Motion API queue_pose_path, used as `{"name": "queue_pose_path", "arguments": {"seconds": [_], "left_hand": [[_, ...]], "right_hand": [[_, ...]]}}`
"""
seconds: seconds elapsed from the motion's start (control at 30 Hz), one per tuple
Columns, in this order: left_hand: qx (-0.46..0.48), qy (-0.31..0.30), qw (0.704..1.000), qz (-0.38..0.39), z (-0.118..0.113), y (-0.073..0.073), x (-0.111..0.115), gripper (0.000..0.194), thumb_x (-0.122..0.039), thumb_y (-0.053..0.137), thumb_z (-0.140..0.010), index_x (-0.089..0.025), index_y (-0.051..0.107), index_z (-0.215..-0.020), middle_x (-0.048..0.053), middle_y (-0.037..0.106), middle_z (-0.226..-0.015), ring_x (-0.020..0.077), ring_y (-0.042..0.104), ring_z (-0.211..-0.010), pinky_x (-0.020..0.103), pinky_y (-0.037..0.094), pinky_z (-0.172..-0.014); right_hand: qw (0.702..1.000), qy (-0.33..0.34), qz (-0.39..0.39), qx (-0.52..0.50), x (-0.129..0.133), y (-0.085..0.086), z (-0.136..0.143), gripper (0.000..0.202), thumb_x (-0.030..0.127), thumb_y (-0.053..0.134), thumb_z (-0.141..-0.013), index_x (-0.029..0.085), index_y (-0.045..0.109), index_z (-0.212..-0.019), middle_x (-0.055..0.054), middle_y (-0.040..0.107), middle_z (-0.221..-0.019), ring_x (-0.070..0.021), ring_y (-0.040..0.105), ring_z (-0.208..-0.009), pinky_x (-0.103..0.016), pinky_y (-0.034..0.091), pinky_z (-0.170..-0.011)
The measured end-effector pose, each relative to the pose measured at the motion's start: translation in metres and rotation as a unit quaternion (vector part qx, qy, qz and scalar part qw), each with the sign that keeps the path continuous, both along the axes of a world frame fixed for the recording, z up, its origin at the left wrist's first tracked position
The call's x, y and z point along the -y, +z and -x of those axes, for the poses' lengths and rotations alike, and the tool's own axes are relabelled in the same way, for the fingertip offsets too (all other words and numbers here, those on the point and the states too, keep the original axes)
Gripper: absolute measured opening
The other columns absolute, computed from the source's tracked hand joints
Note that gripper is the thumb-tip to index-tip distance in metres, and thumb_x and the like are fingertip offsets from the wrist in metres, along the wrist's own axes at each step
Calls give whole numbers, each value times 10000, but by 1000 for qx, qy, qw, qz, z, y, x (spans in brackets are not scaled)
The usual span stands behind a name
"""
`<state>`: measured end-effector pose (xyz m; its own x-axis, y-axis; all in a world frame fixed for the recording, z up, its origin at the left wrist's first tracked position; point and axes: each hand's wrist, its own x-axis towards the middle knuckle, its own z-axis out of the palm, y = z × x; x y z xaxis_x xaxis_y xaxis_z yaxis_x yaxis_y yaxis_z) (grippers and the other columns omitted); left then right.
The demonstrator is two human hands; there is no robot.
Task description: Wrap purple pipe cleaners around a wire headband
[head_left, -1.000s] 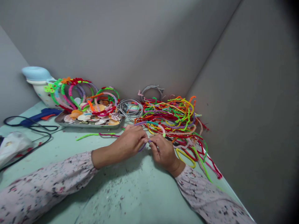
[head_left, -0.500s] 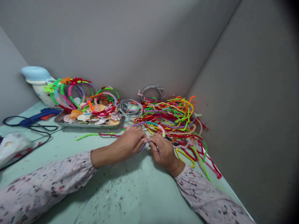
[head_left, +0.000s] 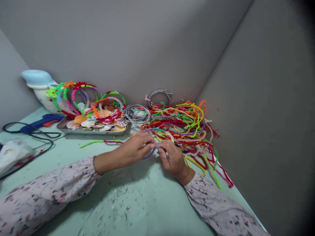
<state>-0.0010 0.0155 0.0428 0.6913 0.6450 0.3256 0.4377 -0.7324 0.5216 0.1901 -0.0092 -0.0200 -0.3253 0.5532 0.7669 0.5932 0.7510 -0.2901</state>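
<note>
Over the table's middle, my left hand (head_left: 136, 147) and my right hand (head_left: 171, 159) meet almost fingertip to fingertip. Both pinch a purple pipe cleaner (head_left: 149, 156), whose loose part curves down below my left fingers. Behind the hands arches a hoop wrapped in purple, teal and pink fuzz (head_left: 160, 130); its lower part is hidden by my fingers. Whether the purple piece is wound on that hoop is too small to tell. A heap of coloured pipe cleaners (head_left: 177, 121) lies just beyond my right hand.
A metal tray (head_left: 93, 132) holds shells and several fuzzy hoops. Coiled grey wire (head_left: 136, 113) sits right of it. To the left are a blue glue gun (head_left: 36, 124) with a black cord, a white plastic bag (head_left: 16, 154) and a blue-lidded container (head_left: 44, 91). Grey walls enclose the table.
My left hand has shifted slightly left, its fingers a little more extended, and more of the purple pipe cleaner shows between the hands. My right hand has hardly moved.
</note>
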Motion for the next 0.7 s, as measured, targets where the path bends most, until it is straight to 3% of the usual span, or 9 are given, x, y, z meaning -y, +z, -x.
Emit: {"name": "queue_pose_path", "arguments": {"seconds": [0.43,0.7], "left_hand": [[27,58,997,-33,4,5,-3,149,-236,507,-895,-192,649,-895,24,656,-877,170,568,-855,338,406,-839],[-2,26,994,-108,6,4,-1,129,-166,580,-836,-203,631,-949,29,641,-931,187,558,-950,361,353,-898]], "right_hand": [[999,0,30,-42,2,2,-1,128,151,469,-873,200,556,-955,-55,611,-817,-183,604,-783,-319,518,-710],[997,11,46,-56,0,2,-2,137,162,456,-886,202,556,-971,-37,598,-776,-182,587,-751,-329,498,-708]]}}
